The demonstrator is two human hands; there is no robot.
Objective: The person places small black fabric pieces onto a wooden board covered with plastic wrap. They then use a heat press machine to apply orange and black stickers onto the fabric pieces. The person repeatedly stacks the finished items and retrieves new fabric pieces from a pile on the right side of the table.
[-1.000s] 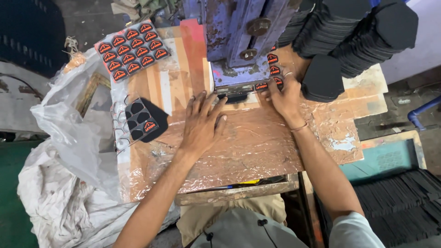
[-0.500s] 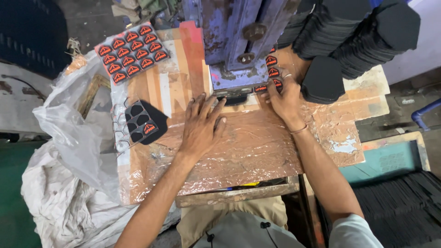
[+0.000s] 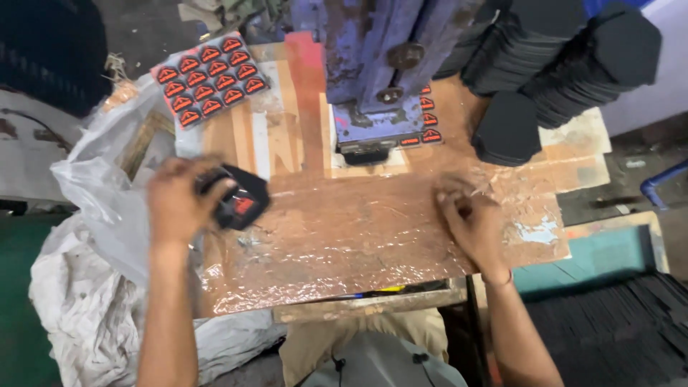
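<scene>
Head view: left hand (image 3: 178,203) grip pinching black pad (image 3: 242,203) with one red-orange badge; right hand's (image 3: 473,221) unclear.

blue press (image 3: 373,64), black piece stacks (image 3: 566,57), white sacks (image 3: 93,287).

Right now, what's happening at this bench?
A person works at a foil-covered bench in front of a blue press. The left hand is on a black piece with a red badge at the bench's left edge; whether it grips it is unclear. The right hand rests on the foil, holding nothing visible. A sheet of red badges lies at the back left, and black stacks stand at the right.
</scene>
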